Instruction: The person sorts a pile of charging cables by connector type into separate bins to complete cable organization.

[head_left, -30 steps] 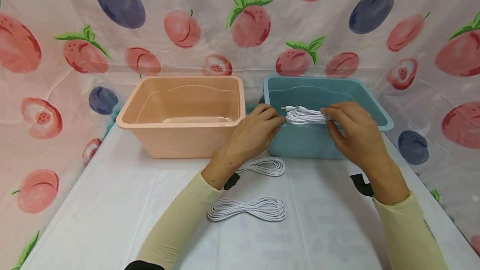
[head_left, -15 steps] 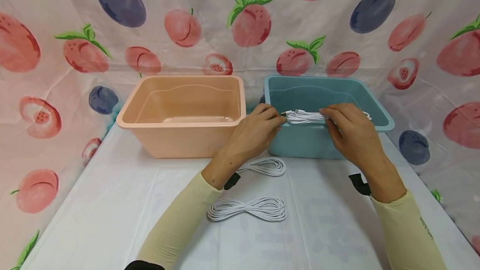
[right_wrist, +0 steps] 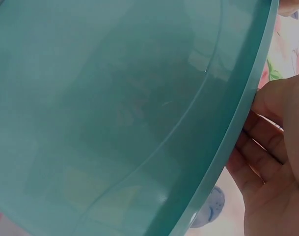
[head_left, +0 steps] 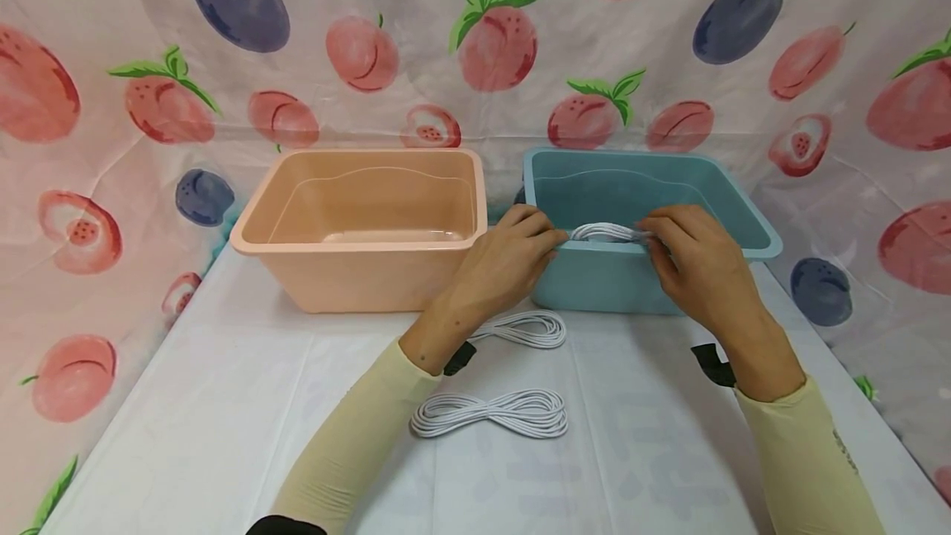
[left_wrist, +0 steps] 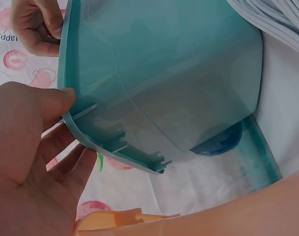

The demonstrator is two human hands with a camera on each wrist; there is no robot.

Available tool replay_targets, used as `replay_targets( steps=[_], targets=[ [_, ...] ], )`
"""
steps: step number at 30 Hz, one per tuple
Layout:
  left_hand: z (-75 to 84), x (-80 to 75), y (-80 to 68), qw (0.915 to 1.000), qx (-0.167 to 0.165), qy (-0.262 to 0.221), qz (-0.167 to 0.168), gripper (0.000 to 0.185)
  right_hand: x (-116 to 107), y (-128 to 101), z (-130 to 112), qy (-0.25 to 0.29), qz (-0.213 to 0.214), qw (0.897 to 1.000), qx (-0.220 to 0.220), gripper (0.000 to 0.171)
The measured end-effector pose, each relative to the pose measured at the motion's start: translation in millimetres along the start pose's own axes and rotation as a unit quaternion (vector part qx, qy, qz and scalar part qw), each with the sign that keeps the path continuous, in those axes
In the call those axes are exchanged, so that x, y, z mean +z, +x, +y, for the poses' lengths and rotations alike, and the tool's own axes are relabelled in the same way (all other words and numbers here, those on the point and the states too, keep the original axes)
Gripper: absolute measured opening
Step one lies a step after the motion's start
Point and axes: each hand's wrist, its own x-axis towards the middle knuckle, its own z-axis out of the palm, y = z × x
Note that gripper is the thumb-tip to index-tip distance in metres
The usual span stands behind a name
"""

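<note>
My left hand (head_left: 513, 250) grips the front-left rim of the teal bin (head_left: 602, 283); in the left wrist view its thumb presses the rim's outer side and the fingers curl beneath the corner. A coiled white cable (head_left: 607, 232) lies just inside the front rim, partly hidden by it. Right fingertips pinch the coil's right end, with the right hand (head_left: 698, 262) bent over the same rim. The right wrist view shows that thumb at the rim, while the cable itself is hidden behind the bin wall. The cable's plugs are out of sight.
Left of the teal bin stands a peach bin (head_left: 371, 279). Two more white cable coils rest on the white tablecloth: one (head_left: 538, 343) partly behind my left wrist, another figure-eight coil (head_left: 486, 411) nearer me. A fruit-print cloth (head_left: 423, 56) hangs close behind both bins.
The white cable in my right hand has sunk lower into the teal bin, and its plugs have dropped out of view. My left hand stays on the rim.
</note>
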Motion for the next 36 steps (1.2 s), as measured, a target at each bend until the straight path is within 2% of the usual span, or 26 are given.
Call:
replay_targets(
  steps=[10,21,36],
  targets=[
    [0.4,0.3,0.3,1.0,0.001,0.004,0.004,0.026,1.1,2.7,-5.7,0.017,-0.001,1.0,-0.021,0.025],
    [-0.1,0.3,-0.3,1.0,0.003,0.007,0.004,0.026,6.6,5.1,-25.8,0.012,-0.024,0.999,-0.04,0.023],
    [0.1,0.5,0.0,0.9999,0.003,0.012,0.003,0.026,12.7,8.8,-53.6,0.044,-0.045,0.994,-0.093,0.021]
  ],
)
